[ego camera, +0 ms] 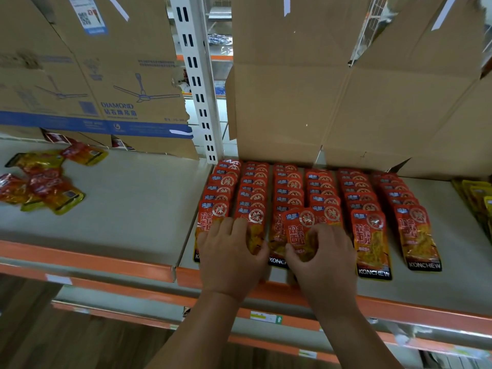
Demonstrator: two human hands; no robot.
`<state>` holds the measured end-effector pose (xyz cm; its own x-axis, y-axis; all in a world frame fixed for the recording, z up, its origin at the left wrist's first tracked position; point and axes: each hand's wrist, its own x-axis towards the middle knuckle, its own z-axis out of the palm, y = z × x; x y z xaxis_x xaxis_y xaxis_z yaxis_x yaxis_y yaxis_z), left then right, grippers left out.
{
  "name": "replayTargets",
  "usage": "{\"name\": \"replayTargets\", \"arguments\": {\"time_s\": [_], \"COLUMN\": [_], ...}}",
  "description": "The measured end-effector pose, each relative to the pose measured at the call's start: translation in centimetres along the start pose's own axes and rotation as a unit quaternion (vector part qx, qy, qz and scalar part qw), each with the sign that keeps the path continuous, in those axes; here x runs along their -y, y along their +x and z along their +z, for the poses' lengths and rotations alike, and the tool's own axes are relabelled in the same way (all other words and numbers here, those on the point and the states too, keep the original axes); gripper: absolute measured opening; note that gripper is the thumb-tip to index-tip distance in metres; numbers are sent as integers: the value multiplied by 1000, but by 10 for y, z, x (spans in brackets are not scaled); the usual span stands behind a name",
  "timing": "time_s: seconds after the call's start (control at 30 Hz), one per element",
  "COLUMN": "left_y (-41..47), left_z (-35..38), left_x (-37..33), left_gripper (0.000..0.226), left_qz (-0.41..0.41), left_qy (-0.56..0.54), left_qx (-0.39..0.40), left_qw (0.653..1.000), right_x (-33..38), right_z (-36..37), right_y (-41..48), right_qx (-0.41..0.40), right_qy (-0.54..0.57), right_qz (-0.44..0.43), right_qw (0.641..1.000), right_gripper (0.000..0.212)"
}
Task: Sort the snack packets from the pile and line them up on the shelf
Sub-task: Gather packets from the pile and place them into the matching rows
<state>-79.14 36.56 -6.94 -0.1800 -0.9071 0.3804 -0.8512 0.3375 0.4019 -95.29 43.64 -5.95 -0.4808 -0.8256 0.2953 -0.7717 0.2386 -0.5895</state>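
Head view: at lower centre both forearms reach onto the shelf (452, 275). The left hand (229, 251) lies palm-down, fingers relaxed, on the packet rows (359, 193). The right hand (323, 251) curls round a red packet (298, 227). The loose pile (42, 182) lies mid-left.

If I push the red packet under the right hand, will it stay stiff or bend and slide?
Probably floppy and light: the red packet is a thin flat pouch, tilted under the right hand. Its glossy film may slide on the smooth shelf.
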Motion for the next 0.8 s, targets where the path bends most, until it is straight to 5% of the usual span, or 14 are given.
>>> {"name": "replayTargets", "arguments": {"time_s": [0.57, 0.8], "left_y": [-1, 3], "left_z": [-5, -14], "left_x": [-2, 2], "left_gripper": [45, 39], "left_qz": [-1, 93], "left_qy": [-8, -65], "left_qx": [-8, 18], "left_qw": [1000, 993], "right_x": [-1, -1], "right_z": [1, 1], "right_y": [2, 4], "right_qx": [-13, -26], "right_qy": [2, -19], "right_qz": [-6, 37], "right_qw": [1000, 999], "right_gripper": [45, 43]}}
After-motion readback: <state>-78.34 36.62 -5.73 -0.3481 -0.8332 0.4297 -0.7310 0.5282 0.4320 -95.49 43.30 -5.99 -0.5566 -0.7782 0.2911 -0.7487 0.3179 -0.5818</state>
